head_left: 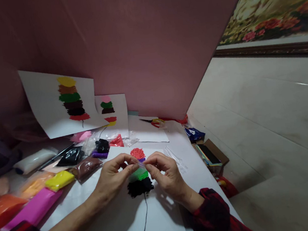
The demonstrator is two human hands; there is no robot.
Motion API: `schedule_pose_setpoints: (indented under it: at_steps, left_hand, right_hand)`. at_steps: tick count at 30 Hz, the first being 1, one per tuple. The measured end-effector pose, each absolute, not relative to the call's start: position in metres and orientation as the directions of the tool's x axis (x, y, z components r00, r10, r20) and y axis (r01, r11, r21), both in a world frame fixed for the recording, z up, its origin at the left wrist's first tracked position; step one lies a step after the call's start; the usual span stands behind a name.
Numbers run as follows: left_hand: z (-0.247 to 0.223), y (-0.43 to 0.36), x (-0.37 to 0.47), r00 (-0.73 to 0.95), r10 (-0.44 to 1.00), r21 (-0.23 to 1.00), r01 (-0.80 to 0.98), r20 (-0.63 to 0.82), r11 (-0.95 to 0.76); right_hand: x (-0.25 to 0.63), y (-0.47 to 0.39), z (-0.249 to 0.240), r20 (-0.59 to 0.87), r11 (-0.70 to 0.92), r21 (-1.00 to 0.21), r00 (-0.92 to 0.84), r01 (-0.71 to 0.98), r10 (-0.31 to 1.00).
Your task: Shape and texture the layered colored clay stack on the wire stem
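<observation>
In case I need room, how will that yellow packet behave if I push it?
The yellow packet looks plump, so it's probably soft but not floppy. Its shiny wrapping may feel slippery. Lying broad and low, it seems unlikely to roll.

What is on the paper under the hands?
A red patch, purple strip, green patch, black patch and dark line show; the left hand and right hand hide some of the middle.

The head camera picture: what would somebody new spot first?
Probably the left hand and right hand, pinching thin see-through plastic over bright shapes in the middle. Next, maybe the tall colourful stack picture, standing back left against the pink backdrop. The shiny magenta packet at lower left stands out too.
</observation>
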State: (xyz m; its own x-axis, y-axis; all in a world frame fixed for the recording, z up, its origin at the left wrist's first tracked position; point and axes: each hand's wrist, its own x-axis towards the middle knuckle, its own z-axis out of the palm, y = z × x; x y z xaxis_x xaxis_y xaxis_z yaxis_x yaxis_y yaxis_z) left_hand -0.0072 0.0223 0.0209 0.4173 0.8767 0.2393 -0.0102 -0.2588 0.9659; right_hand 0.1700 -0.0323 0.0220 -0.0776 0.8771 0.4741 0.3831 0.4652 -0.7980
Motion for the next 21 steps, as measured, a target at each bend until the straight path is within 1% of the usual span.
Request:
schedule_pose_setpoints:
  at_steps: [4,9,12,14,17,21]
  left_hand:
    - [0.024,0.019,-0.007,0.400,0.837,0.919,-0.037,0.375,-0.393]
    - [0.024,0.018,-0.006,0.419,0.792,0.887,-0.080,0.445,-0.455]
    - [0.023,0.018,-0.007,0.460,0.758,0.868,-0.063,0.463,-0.492]
    - [0.023,0.018,-0.007,0.449,0.757,0.857,-0.044,0.475,-0.513]
    - [0.020,0.018,-0.008,0.382,0.796,0.860,0.009,0.469,-0.511]
    - [0.014,0.020,-0.010,0.344,0.849,0.895,0.050,0.401,-0.443]
  right_hand:
    - [0.168,-0.033,0.022,0.434,0.450,-0.821,-0.127,0.352,0.892]
    - [0.166,-0.033,0.022,0.387,0.417,-0.872,-0.158,0.256,0.908]
    - [0.165,-0.034,0.024,0.373,0.410,-0.875,-0.182,0.258,0.910]
    - [0.165,-0.034,0.025,0.381,0.412,-0.879,-0.168,0.241,0.909]
    - [0.165,-0.034,0.022,0.398,0.409,-0.897,-0.098,0.170,0.912]
    - [0.165,-0.033,0.016,0.375,0.375,-0.925,-0.014,0.070,0.927]
